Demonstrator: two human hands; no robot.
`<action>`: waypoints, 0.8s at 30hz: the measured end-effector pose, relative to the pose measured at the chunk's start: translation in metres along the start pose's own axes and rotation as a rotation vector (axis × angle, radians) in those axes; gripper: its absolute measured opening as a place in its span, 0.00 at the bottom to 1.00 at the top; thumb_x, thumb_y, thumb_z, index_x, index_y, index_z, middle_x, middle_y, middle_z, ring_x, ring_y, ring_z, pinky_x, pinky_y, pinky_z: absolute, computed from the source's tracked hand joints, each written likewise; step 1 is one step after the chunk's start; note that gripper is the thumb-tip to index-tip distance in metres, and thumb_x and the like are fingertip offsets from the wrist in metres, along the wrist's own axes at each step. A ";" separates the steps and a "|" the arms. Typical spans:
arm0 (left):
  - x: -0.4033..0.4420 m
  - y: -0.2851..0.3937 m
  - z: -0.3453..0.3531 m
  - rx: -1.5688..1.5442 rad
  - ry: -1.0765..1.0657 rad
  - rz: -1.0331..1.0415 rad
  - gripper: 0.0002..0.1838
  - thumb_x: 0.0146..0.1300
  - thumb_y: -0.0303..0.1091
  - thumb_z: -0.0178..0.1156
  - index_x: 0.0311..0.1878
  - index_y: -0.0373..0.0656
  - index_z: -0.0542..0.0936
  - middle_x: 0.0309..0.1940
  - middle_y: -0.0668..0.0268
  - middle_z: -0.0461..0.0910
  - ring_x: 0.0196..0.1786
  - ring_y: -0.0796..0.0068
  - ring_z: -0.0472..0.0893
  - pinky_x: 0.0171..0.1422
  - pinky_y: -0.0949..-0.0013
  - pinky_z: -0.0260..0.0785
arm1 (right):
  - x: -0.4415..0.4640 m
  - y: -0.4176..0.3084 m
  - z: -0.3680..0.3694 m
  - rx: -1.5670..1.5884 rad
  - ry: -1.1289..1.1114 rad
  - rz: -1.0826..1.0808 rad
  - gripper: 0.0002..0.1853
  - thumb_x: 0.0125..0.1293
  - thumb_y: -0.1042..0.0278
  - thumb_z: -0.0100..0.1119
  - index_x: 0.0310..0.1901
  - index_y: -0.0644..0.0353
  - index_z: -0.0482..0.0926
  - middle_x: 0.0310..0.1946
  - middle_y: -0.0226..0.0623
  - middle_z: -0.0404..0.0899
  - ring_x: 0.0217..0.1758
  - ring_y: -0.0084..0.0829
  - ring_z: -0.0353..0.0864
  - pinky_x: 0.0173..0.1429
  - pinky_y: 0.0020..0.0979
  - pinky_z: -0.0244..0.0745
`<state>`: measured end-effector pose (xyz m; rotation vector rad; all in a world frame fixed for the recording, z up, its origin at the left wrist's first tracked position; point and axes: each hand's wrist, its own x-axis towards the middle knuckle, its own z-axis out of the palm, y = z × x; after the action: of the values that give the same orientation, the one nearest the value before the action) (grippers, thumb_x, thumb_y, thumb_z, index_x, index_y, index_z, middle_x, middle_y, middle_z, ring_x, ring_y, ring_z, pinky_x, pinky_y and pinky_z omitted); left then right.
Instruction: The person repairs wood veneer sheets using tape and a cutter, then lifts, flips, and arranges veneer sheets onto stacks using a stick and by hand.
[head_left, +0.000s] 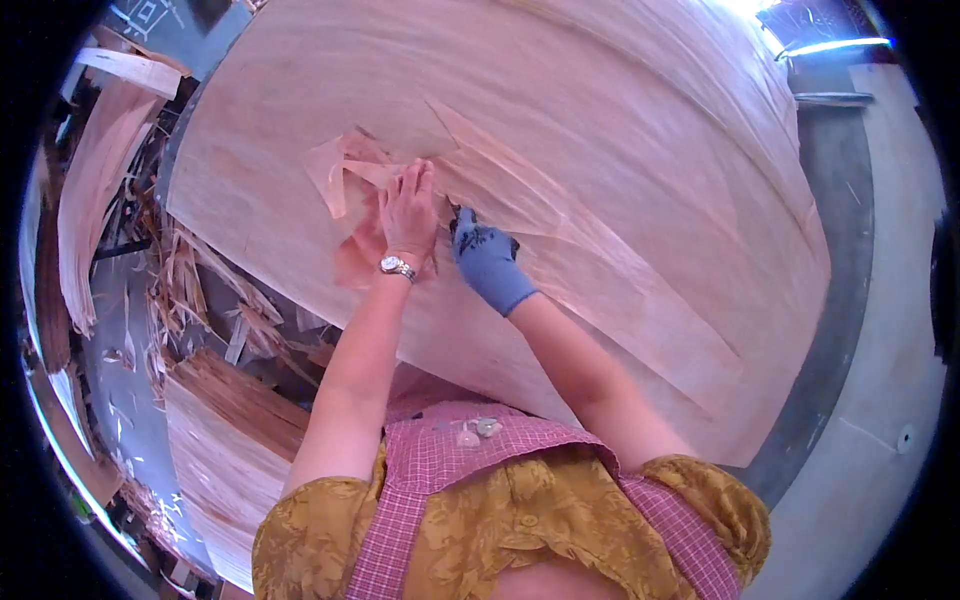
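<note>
A large sheet of pale wood veneer (640, 130) spreads under both hands. My left hand (408, 213), bare and with a wristwatch (397, 267), lies flat with its fingers stretched forward, pressing on thin torn veneer pieces (358, 250). Just to its right is my right hand (487, 255) in a blue glove with dark patches. Its fingers are curled closed, and a small dark tip pokes out towards my left fingers; the rest of that object is hidden. A long loose veneer strip (590, 240) runs diagonally to the right of the glove.
Veneer scraps (195, 280) and splinters litter the floor on the left, with long offcuts (105, 190) among them. A stack of veneer (235, 400) lies at lower left. Past the sheet's right side runs a grey edge (835, 290). A bright light (835, 46) shows at upper right.
</note>
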<state>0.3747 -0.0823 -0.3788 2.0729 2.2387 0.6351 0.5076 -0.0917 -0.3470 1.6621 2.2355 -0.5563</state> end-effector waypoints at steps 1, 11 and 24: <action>0.001 0.002 -0.003 0.009 -0.007 0.009 0.26 0.63 0.41 0.55 0.64 0.46 0.73 0.64 0.67 0.70 0.65 0.62 0.69 0.64 0.55 0.63 | -0.011 0.006 0.006 0.022 0.000 0.005 0.15 0.72 0.59 0.44 0.54 0.57 0.64 0.32 0.50 0.85 0.32 0.50 0.87 0.31 0.56 0.76; 0.003 0.023 -0.019 -0.089 -0.069 -0.099 0.37 0.54 0.50 0.68 0.65 0.43 0.69 0.66 0.63 0.65 0.68 0.59 0.64 0.69 0.52 0.58 | -0.084 0.075 -0.011 -0.103 -0.151 -0.094 0.14 0.74 0.56 0.41 0.53 0.53 0.66 0.29 0.46 0.84 0.28 0.47 0.86 0.26 0.53 0.73; -0.024 0.076 0.000 -0.086 -0.123 0.065 0.32 0.54 0.51 0.66 0.61 0.47 0.75 0.63 0.65 0.70 0.65 0.60 0.67 0.66 0.54 0.62 | -0.108 0.154 -0.002 -0.158 -0.030 -0.296 0.15 0.72 0.54 0.46 0.53 0.50 0.72 0.25 0.38 0.83 0.23 0.41 0.82 0.24 0.47 0.71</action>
<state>0.4501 -0.1027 -0.3615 2.0902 2.0491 0.5798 0.6857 -0.1425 -0.3151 1.2486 2.4502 -0.4542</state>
